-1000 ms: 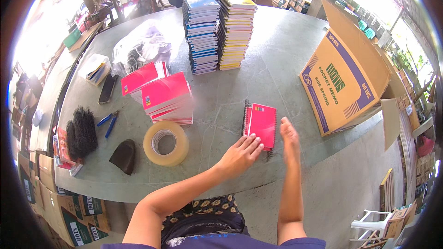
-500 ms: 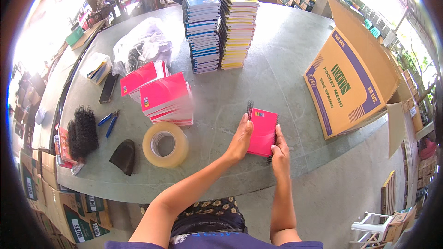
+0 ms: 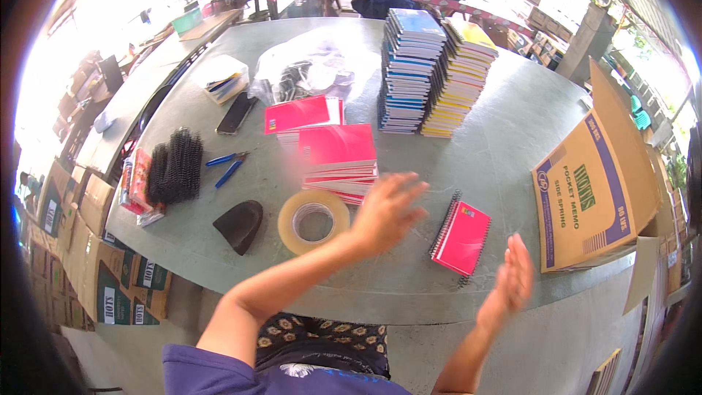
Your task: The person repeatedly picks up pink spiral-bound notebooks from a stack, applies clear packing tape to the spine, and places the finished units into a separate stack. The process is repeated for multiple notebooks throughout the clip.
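Observation:
A small pink spiral notebook (image 3: 463,238) lies on the grey-green table between my hands, with black coil along its sides. My left hand (image 3: 391,213) is over the table left of it, fingers spread and empty, close to the stack of pink memo pads (image 3: 338,146). To the notebook's right, my right hand (image 3: 507,284) is raised with fingers stretched out, holding nothing. Neither hand touches the notebook. Beside my left forearm sits a roll of clear tape (image 3: 287,221).
Tall stacks of blue-covered notebooks (image 3: 413,73) and yellow-covered notebooks (image 3: 461,77) stand behind. An open cardboard carton (image 3: 578,197) is at the right. Leftward lie black wire coils (image 3: 175,167), blue cutters (image 3: 228,167), a dark wedge-shaped piece (image 3: 238,227), a phone (image 3: 237,114) and a plastic bag (image 3: 314,62).
Both hands have let go of the pink notebook, which now lies on the table. They have moved apart and opened. The whole view has shifted, so the table's things appear further right.

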`<state>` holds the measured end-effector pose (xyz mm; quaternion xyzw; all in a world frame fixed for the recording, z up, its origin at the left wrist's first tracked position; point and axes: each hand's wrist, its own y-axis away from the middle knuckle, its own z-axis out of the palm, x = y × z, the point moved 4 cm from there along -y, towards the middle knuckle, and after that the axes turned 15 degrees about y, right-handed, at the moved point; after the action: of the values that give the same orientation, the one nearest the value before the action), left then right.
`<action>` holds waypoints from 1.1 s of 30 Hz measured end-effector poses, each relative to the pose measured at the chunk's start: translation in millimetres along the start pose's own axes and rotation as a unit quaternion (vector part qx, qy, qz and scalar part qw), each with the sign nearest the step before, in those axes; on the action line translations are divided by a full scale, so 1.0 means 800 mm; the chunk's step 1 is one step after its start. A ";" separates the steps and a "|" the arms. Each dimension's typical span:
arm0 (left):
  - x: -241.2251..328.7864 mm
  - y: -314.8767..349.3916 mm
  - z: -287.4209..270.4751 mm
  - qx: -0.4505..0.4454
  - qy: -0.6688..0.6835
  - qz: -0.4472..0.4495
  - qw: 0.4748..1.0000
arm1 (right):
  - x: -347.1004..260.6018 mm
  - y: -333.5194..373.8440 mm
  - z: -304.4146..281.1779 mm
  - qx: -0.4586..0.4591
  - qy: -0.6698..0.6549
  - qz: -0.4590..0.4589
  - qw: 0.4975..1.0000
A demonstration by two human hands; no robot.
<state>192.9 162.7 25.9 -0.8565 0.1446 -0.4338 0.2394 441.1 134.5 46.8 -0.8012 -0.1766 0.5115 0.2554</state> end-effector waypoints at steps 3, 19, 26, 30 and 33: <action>-0.017 -0.003 -0.124 0.032 -0.184 0.087 0.979 | -0.127 0.024 -0.038 -0.003 -0.455 -0.186 0.871; 0.018 0.051 -0.199 0.086 0.007 -0.019 0.996 | -0.117 -0.032 0.186 -0.037 -0.146 -0.013 0.988; -0.014 0.159 -0.228 0.130 -0.048 -0.143 0.980 | -0.120 -0.040 0.238 -0.267 -0.063 0.008 0.962; -0.068 0.286 -0.285 0.199 -0.119 -0.336 0.913 | -0.151 -0.056 0.236 -0.318 0.136 -0.112 0.931; -0.092 0.278 -0.270 0.239 -0.080 -0.276 0.928 | -0.158 -0.035 0.291 -0.278 0.145 -0.297 0.902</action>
<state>-34.4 -53.2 -33.0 -0.8119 -0.2249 -0.4341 0.3191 176.4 142.0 74.8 -0.8152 -0.5027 0.2201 0.1852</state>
